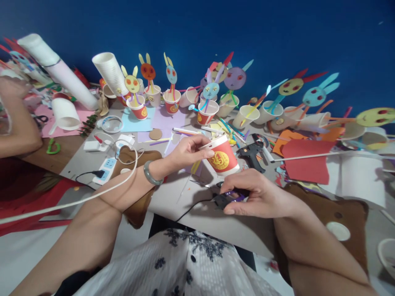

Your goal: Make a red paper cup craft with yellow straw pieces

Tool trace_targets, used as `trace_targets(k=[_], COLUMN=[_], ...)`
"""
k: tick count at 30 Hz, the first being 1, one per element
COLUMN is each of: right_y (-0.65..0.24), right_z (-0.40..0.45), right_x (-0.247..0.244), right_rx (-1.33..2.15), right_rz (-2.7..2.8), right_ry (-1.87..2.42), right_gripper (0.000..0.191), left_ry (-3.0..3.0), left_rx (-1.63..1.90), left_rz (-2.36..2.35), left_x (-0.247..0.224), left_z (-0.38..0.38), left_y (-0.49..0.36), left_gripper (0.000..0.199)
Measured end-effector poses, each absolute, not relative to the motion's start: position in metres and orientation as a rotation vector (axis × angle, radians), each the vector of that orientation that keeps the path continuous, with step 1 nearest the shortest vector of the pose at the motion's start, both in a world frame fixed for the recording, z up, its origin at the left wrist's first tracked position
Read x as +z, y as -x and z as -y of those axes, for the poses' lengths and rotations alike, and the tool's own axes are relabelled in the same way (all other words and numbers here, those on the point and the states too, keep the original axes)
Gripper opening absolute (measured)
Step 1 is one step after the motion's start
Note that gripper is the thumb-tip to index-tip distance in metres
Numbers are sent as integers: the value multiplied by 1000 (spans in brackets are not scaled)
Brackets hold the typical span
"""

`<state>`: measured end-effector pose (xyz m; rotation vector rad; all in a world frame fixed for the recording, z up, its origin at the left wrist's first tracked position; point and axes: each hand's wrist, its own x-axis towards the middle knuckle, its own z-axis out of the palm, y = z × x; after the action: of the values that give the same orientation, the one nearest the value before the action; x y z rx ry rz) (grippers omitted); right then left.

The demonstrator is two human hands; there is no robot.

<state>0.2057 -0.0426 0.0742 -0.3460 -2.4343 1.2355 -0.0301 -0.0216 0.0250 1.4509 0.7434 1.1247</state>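
A red and white paper cup [221,156] with a yellow round print is tilted near the middle of the table. My left hand [194,151], with a bracelet on its wrist, pinches the cup's rim. Lower and to the right, my right hand [251,193] is closed on a small black and purple tool [228,199], whose exact kind I cannot make out. Thin scissor-like metal pieces lie just left of it. A black glue gun [253,155] rests on the table right of the cup.
Several cups with paper rabbit heads line the blue wall. A power strip [106,169] and white cable [92,197] are at left. Red paper [305,162] lies right. Another person's arm [18,119] shows at far left.
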Motion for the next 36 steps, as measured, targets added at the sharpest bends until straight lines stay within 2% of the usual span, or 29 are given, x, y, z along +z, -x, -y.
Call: trace_targets(k=[4,8,10,16,24,31,34,36], right_y=[-206,-203,-201,-197,-196,-193,-194,-196], right_z=[45,42,37,25,22,22,21,19], right_x=[68,59,54,46,39,33,28,25], right_rx=[1056,776,746,877,642,574,476,383], right_rz=[2351,1956,1751,1797,2056,2037,1974,1946], right_ry=[445,938,1088,1031,1080,1137,1115,1047], right_gripper=[26,30,36,40,44,39,37,36], left_ry=[-1649,-1953,-2085,-2246,-2053,-2075,-2058,-1963], left_rx=[1214,1432,1509,1399,1367,1398,1453,1521], left_rz=[-842,-842,-816,-736,-739,-674,-698,-773], left_x=[25,21,19,23,23,23,20,16], left_z=[24,25,26,30,30,26,27,28], left_y=[30,27,26,28,27,28,28,27], left_gripper=[37,28,21,18,32,13,22,42])
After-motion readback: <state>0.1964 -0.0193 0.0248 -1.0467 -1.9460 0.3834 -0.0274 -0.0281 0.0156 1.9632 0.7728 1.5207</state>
